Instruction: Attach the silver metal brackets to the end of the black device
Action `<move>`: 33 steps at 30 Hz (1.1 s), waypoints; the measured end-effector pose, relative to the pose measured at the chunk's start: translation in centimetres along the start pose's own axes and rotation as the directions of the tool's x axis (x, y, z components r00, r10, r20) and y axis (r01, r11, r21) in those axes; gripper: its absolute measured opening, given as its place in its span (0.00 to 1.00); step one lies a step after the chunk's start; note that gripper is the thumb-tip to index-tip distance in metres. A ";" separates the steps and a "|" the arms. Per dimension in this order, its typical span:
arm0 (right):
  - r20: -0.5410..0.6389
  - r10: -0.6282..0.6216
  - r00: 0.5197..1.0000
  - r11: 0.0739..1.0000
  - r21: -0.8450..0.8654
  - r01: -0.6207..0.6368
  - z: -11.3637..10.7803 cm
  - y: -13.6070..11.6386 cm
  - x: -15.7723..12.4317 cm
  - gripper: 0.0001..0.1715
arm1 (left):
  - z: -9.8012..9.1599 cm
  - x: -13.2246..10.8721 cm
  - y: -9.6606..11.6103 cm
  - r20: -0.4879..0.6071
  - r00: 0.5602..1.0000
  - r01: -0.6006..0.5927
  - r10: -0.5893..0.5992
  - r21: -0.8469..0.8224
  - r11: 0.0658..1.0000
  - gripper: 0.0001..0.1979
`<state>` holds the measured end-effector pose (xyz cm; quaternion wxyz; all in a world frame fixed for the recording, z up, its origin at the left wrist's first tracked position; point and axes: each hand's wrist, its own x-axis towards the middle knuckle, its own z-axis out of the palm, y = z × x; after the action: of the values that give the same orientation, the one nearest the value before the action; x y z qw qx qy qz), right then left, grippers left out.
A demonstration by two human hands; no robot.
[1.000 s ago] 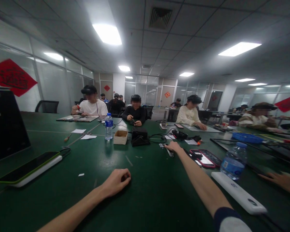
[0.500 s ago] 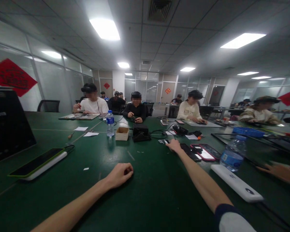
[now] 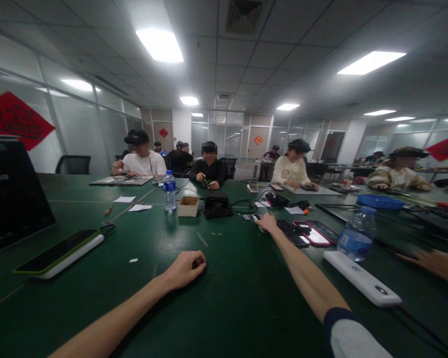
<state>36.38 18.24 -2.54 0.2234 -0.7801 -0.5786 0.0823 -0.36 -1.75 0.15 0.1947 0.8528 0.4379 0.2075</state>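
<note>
Resting on the green table (image 3: pixel 224 308), my left hand (image 3: pixel 186 269) has its fingers loosely curled, and nothing shows in them. My right hand (image 3: pixel 268 222) reaches forward with fingers closed at a small light-and-dark object (image 3: pixel 257 217), too small and covered to name. Just left of those fingers lie small silvery flat pieces (image 3: pixel 246 217). A black phone (image 3: pixel 290 232) lies right of the hand, beside a red-edged phone (image 3: pixel 313 235) whose screen is lit.
A water bottle (image 3: pixel 356 233) and a white power bank (image 3: pixel 362 278) stand near my right forearm. Ahead are a small cardboard box (image 3: pixel 188 207), another bottle (image 3: pixel 169 190) and a black device (image 3: pixel 216 204). A green-edged phone (image 3: pixel 59 251) lies left. A co-worker's hand (image 3: pixel 433 263) is at right.
The view has shifted slightly. My right hand stays at the small object, and my left hand has not visibly moved. At right, the co-worker's hand has shifted a little.
</note>
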 end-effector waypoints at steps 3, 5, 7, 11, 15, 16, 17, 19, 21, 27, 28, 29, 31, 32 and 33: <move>0.008 0.006 1.000 0.999 -0.047 -0.006 0.0 0.1 0.0 0.24 | 0.1 0.0 -0.2 0.008 1.000 -0.009 0.009 0.010 1.000 0.10; 0.010 0.005 1.000 0.998 -0.062 -0.004 0.1 0.2 0.1 0.23 | 0.1 0.0 -0.3 0.007 1.000 -0.013 0.013 0.017 1.000 0.10; 0.007 0.004 1.000 0.998 -0.070 -0.004 0.1 0.2 0.1 0.23 | 0.1 0.1 -0.3 -0.003 1.000 -0.017 0.017 0.027 1.000 0.10; 0.014 -0.013 1.000 0.997 -0.075 0.014 0.1 0.3 0.1 0.22 | 0.0 0.0 -0.1 -0.002 1.000 -0.013 0.013 0.034 0.999 0.09; 0.018 -0.039 0.999 0.996 -0.084 0.040 0.1 0.2 0.1 0.21 | -0.2 0.0 0.4 0.005 1.000 -0.001 0.001 0.028 1.000 0.09; 0.016 -0.039 0.999 0.995 -0.087 0.041 0.0 0.2 0.1 0.21 | -0.2 0.0 0.5 0.004 1.000 0.001 -0.001 0.028 1.000 0.09; 0.014 -0.039 0.999 0.995 -0.090 0.040 -0.1 0.1 0.0 0.21 | -0.3 0.0 0.5 0.002 1.000 0.003 -0.003 0.029 1.000 0.09; 0.012 -0.041 0.999 0.994 -0.097 0.042 -0.3 0.1 0.0 0.22 | -0.3 -0.1 0.6 0.000 1.000 0.006 -0.006 0.031 1.000 0.09; 0.005 -0.046 0.999 0.993 -0.107 0.046 -0.6 0.1 -0.1 0.22 | -0.3 -0.1 0.6 0.003 1.000 0.007 -0.007 0.027 1.000 0.09; -0.072 -0.091 0.993 0.985 -0.154 0.079 -0.9 0.1 -1.0 0.25 | -0.3 -0.1 0.3 0.009 1.000 0.000 0.000 0.018 1.000 0.10; -0.087 -0.104 0.991 0.983 -0.161 0.089 -0.9 0.1 -1.2 0.26 | -0.2 -0.1 0.3 0.010 1.000 0.001 -0.001 0.022 1.000 0.10; -0.099 -0.117 0.988 0.981 -0.166 0.100 -0.8 -0.1 -1.4 0.27 | -0.2 -0.1 0.2 0.010 1.000 0.002 -0.002 0.026 1.000 0.10; -0.114 -0.141 0.983 0.977 -0.175 0.120 -0.7 -0.3 -1.6 0.27 | -0.2 -0.1 0.2 0.010 1.000 0.001 -0.001 0.028 1.000 0.10; -0.118 -0.151 0.982 0.976 -0.178 0.129 -0.7 -0.5 -1.8 0.27 | -0.2 -0.1 0.1 0.011 1.000 -0.002 0.001 0.025 1.000 0.10; -0.120 -0.160 0.980 0.974 -0.182 0.137 -0.7 -0.6 -1.9 0.27 | -0.2 0.0 0.1 0.010 1.000 -0.004 0.004 0.022 1.000 0.10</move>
<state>35.54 16.43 -1.87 0.1987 -0.7548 -0.6241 -0.0376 -0.38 -1.83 0.33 0.1870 0.8568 0.4375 0.1989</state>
